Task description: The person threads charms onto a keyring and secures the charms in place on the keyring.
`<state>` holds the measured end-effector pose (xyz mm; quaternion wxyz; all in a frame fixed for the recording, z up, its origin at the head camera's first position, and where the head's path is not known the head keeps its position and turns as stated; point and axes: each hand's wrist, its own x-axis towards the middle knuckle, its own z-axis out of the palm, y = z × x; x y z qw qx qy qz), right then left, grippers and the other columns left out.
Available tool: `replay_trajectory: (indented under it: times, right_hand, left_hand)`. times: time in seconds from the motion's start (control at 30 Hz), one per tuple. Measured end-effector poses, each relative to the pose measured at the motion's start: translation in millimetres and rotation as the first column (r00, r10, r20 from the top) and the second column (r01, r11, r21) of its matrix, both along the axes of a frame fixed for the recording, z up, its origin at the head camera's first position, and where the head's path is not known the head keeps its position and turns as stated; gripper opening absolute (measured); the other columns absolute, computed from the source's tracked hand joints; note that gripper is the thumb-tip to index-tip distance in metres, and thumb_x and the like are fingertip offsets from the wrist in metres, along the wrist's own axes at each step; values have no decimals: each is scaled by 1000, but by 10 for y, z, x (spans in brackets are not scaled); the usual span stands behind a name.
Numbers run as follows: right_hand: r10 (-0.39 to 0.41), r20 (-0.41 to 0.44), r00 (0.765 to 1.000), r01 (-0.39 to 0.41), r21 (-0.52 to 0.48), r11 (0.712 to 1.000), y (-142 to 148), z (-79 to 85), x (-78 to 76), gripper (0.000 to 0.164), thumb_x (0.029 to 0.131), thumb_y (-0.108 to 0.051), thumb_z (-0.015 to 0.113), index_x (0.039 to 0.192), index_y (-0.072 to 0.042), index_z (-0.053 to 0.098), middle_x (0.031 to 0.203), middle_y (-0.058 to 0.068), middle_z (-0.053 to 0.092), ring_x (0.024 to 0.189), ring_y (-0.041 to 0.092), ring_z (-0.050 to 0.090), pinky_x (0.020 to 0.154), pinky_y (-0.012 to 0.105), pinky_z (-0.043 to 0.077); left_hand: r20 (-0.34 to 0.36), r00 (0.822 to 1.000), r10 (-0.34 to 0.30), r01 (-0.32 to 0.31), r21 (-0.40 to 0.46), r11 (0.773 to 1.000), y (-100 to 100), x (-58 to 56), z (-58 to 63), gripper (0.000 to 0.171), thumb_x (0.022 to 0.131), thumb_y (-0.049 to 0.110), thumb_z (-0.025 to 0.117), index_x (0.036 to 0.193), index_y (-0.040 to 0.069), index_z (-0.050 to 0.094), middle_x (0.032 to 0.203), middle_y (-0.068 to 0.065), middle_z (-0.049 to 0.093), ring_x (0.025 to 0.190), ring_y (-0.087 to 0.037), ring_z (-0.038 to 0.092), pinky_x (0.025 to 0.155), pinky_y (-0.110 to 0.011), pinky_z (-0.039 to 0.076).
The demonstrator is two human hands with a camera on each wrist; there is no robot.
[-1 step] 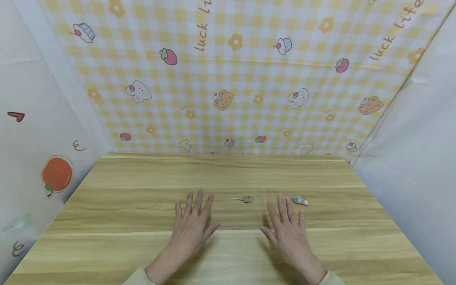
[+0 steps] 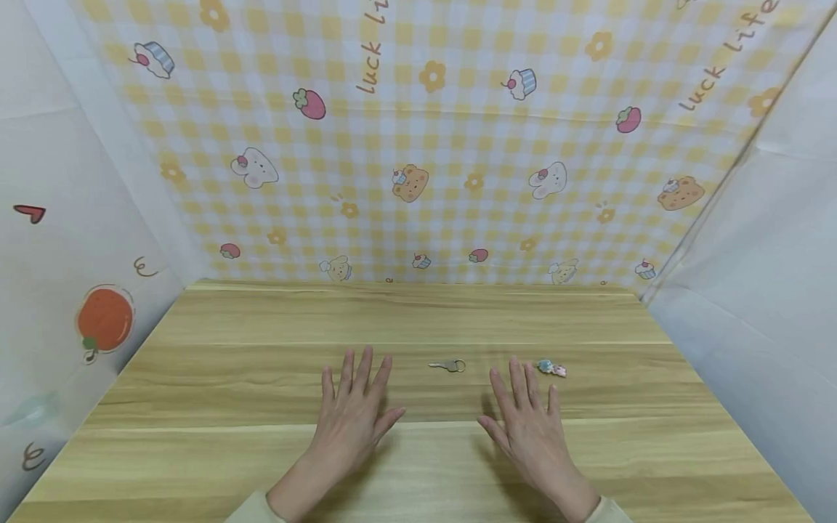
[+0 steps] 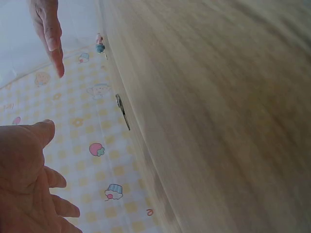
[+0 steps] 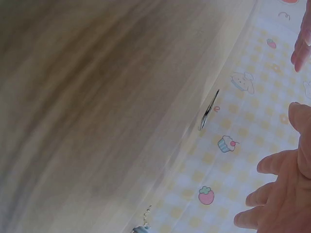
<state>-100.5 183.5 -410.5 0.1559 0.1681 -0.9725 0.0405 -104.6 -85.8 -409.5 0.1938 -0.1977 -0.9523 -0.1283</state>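
Observation:
A small metal key with a ring through its head lies flat on the wooden table, its blade toward the left. To its right is a small blue-green and pink charm; the right wrist view shows a short chain on this charm. My left hand, palm down with fingers spread, is over the table to the left of the key and holds nothing. Spread the same way, my right hand holds nothing, its fingertips just left of and below the charm in the head view.
Behind the table hangs a yellow checked cloth printed with cupcakes, strawberries and animal faces. White sheets close off the left side and the right side.

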Motion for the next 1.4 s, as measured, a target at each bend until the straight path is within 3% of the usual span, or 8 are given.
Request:
replay_trajectory:
  times: [0.23, 0.57, 0.7, 0.87, 1.0, 1.07, 1.23, 1.4]
  right_hand:
    - [4, -16, 1000, -4, 4, 1000, 11, 8, -5, 64, 91, -45, 55, 141, -7, 41, 148, 26, 28, 134, 45, 30, 96, 72, 27]
    - [21, -56, 998, -22, -10, 1000, 94, 11, -6, 63, 91, -43, 54, 139, -5, 43, 146, 28, 31, 133, 45, 32, 93, 72, 29]
    - [-11, -35, 999, 10, -33, 999, 183, 23, 4, 61, 93, -46, 50, 139, -6, 43, 146, 27, 31, 132, 45, 32, 95, 72, 27]
    - [-4, -145, 989, -10, -96, 995, 374, 46, -11, 55, 88, -36, 62, 130, -2, 50, 133, 26, 48, 121, 45, 46, 90, 67, 37]
    - [33, -287, 957, -84, -167, 982, 557, 59, -70, 48, 89, -38, 59, 116, 2, 59, 111, 24, 62, 98, 42, 60, 78, 56, 49]
    - [29, -322, 946, -96, -196, 976, 637, 68, -95, 45, 85, -35, 63, 111, 2, 62, 102, 23, 65, 85, 37, 62, 69, 48, 51]
    - [-30, -308, 951, -40, -221, 975, 784, 104, -138, 40, 64, -11, 81, 101, -2, 69, 87, 17, 68, 67, 24, 58, 52, 33, 44]
    - [-74, -238, 968, 14, -245, 969, 872, 112, -208, 30, 65, -6, 82, 93, -5, 71, 81, 11, 67, 71, 25, 58, 53, 32, 40]
  left_hand:
    - [-6, 1000, -2, 2, -7, 1000, 6, -15, 14, 67, 92, 45, 51, 143, 5, 34, 151, -25, 18, 137, -46, 17, 99, -71, 21]
    - [53, 999, 8, -8, 9, 1000, 16, -25, 42, 67, 91, 42, 56, 143, 5, 35, 150, -25, 24, 136, -47, 21, 101, -71, 19]
    - [45, 999, 7, -8, 11, 1000, 23, -35, 46, 67, 90, 41, 58, 142, 4, 37, 147, -26, 29, 134, -48, 24, 100, -71, 21]
    - [87, 996, -17, 9, 94, 996, 36, -66, 51, 63, 90, 38, 60, 138, 3, 42, 141, -27, 40, 129, -50, 34, 98, -68, 28]
    - [125, 990, -64, 37, 211, 977, 48, -120, 37, 57, 90, 34, 61, 134, 1, 46, 132, -25, 49, 122, -43, 45, 97, -59, 37]
    - [137, 986, -94, 55, 267, 962, 53, -154, 26, 55, 90, 32, 62, 132, -1, 48, 128, -23, 52, 119, -39, 48, 98, -57, 38]
    - [179, 976, -127, 52, 372, 927, 80, -240, 8, 48, 89, 27, 64, 127, 0, 53, 121, -17, 58, 111, -33, 54, 95, -49, 44]
    - [266, 953, -147, 20, 429, 903, 144, -346, 6, 42, 88, 24, 66, 124, 4, 57, 117, -11, 61, 109, -28, 55, 90, -44, 46]
